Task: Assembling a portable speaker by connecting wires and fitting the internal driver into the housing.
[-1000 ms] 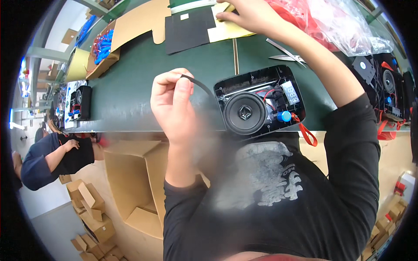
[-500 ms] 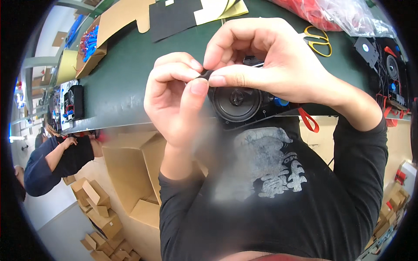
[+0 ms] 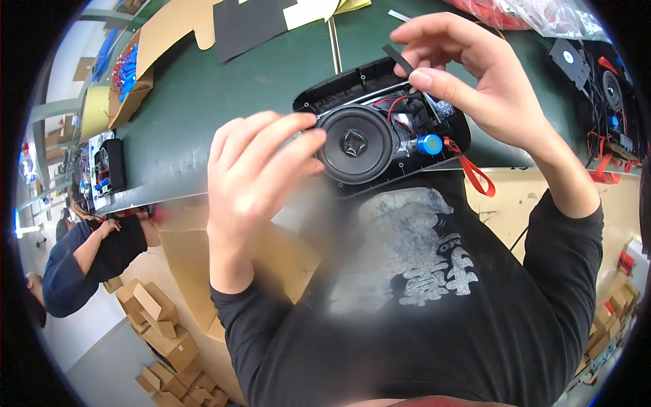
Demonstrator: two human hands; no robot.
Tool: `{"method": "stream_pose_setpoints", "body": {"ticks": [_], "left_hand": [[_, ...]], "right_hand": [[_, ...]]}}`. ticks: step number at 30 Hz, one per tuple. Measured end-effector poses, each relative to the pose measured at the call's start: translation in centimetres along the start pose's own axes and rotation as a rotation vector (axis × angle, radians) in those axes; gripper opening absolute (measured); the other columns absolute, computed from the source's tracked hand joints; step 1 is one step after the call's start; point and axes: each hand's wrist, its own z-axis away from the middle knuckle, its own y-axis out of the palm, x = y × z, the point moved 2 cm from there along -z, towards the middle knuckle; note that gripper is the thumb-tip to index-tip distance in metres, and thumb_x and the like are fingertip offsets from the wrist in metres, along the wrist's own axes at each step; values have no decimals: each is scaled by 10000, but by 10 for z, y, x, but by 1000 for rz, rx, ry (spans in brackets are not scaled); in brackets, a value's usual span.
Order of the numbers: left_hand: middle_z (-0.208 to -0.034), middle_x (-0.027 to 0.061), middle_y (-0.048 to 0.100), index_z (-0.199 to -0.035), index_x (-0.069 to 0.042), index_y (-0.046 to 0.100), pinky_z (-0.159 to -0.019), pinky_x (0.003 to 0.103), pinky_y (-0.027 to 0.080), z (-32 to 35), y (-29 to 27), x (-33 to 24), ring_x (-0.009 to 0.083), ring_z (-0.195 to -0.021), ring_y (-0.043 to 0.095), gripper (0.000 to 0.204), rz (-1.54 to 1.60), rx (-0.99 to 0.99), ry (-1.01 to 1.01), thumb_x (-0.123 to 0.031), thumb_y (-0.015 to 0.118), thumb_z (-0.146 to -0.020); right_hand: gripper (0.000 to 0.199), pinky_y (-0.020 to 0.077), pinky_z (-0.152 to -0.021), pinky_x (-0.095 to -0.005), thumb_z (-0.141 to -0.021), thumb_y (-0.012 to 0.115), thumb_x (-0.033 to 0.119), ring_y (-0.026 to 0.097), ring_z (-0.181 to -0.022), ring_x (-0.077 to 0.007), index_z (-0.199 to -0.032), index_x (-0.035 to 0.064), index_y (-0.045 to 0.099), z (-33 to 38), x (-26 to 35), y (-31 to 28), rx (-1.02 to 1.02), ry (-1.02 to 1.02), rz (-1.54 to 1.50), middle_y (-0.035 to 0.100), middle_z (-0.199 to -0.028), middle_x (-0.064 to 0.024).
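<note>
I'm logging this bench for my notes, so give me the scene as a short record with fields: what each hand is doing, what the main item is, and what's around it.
Main item: open black speaker housing with a round speaker cone, red wires and a blue cylinder part
Left hand: fingertips at the cone's left rim
Right hand: pinching a short dark strip above the housing
Surface: green table
Nearby: cardboard sheets, black sheet, red strap
Others: a person in a dark sleeve at lower left

Far across the green surface [image 3: 203, 122]: flat tan cardboard sheets [image 3: 173, 30] beside a black foam sheet [image 3: 247, 24]. Right edge: more opened speaker units [image 3: 610, 95]. Lower left: stacked cardboard boxes [image 3: 159, 325], a seated co-worker's sleeve [image 3: 81, 261].
</note>
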Motion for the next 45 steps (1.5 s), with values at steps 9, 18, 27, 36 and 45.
{"method": "stream_pose_setpoints", "body": {"ticks": [9,18,27,36,45], "left_hand": [[-1071,99,646,-886,-31,643,-931,405,434,-21,16,-7,315,-1053,560,177,215,101,-356,-73,746,-748],[-1048,112,679,-935,5,583,-849,298,464,-16,23,-10,165,-927,594,105,760,-282,-571,-7,667,-874],[-1219,195,572,-1087,32,531,-913,315,484,-35,20,10,182,-968,611,145,1026,-457,-529,-88,493,-1014],[-1153,151,626,-1165,32,546,-940,301,497,-34,30,17,163,-1003,621,230,1213,-443,-643,-145,495,-1026],[-1045,65,657,-1188,46,583,-867,253,469,-31,22,2,107,-947,585,368,1085,-222,-591,-281,502,-1040]], "right_hand": [[482,512,-878,-319,-877,714,133,627,-976,-198,-1286,-11,502,-16,2,2,111,-155,-40,634,-1044,-126],[643,507,-916,-297,-853,774,172,590,-1021,-158,-1369,0,431,-12,17,4,79,-101,-242,571,-1121,-121],[955,533,-866,-315,-769,850,215,619,-1011,-224,-1473,19,236,-16,34,12,19,-334,-288,462,-1232,-182],[896,520,-701,-224,-837,786,195,632,-942,-151,-1483,-15,200,-33,33,5,174,199,-745,502,-1228,-134],[975,529,-812,-256,-830,771,51,596,-1068,-194,-1526,33,89,-26,40,23,32,117,-583,433,-1285,-153]]}}
